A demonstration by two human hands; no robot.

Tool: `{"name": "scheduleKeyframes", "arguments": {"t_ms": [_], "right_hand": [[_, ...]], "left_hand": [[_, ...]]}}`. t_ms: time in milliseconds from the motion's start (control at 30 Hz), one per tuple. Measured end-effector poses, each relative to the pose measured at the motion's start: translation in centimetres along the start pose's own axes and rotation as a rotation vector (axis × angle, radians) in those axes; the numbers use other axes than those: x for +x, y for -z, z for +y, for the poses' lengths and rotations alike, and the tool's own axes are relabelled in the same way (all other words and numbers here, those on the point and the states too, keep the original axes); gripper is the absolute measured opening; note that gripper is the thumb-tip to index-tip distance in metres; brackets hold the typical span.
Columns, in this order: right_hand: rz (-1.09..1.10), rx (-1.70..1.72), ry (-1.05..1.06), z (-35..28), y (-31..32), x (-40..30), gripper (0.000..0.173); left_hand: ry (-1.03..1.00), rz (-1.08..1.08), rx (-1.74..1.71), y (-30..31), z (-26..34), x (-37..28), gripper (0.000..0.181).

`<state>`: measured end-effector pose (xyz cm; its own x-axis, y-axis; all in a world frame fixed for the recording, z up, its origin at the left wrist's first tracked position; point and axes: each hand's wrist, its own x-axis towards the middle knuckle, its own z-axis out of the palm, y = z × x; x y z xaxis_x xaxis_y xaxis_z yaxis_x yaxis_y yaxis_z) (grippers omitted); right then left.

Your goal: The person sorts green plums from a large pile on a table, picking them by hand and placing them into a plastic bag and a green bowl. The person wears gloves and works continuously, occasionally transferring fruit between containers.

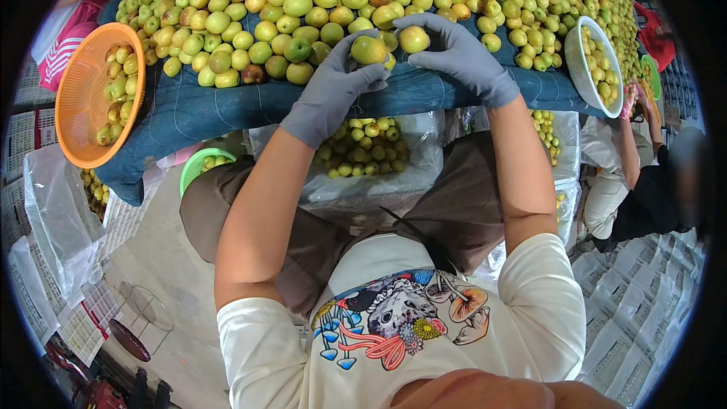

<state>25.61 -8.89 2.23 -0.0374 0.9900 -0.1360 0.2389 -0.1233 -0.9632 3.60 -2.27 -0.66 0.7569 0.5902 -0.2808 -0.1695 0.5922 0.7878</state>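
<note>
My left hand [336, 90], in a grey glove, holds a yellow-green fruit [369, 50], apparently a jujube, between fingers and thumb. A smaller part of another fruit [389, 61] shows beside it, partly hidden by the hand. Similarly gloved, my right hand [467, 59] grips a yellow jujube with a reddish patch [414, 40] at its fingertips. Both hands are over the near edge of a blue cloth-covered table [250, 101]. Just beyond them spreads a large heap of jujubes [295, 4], green to yellow, some browned.
An orange plastic basket [79, 99] with some jujubes stands at the table's left edge, a white basket [573, 62] at its right. Below the table are a plastic-lined crate of jujubes [363, 150] and a green basket [190, 169]. Another person [636, 199] works at the right.
</note>
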Motion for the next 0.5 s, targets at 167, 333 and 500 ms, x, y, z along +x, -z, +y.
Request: {"name": "scheduleKeyframes", "arguments": {"t_ms": [167,333,500], "right_hand": [[0.028,0.010,-0.030,0.1,-0.1,-0.4,0.050],[-0.015,-0.209,0.010,-0.8,-2.7,-1.5,0.048],[0.132,-0.347,-0.076,-0.5,0.8,-1.7,0.043]], "left_hand": [[0.054,0.041,0.224,0.6,-0.3,0.5,0.052],[0.211,0.126,-0.098,-1.4,0.1,-0.7,0.043],[0.230,0.202,0.083,-1.4,1.2,-1.2,0.037]]}}
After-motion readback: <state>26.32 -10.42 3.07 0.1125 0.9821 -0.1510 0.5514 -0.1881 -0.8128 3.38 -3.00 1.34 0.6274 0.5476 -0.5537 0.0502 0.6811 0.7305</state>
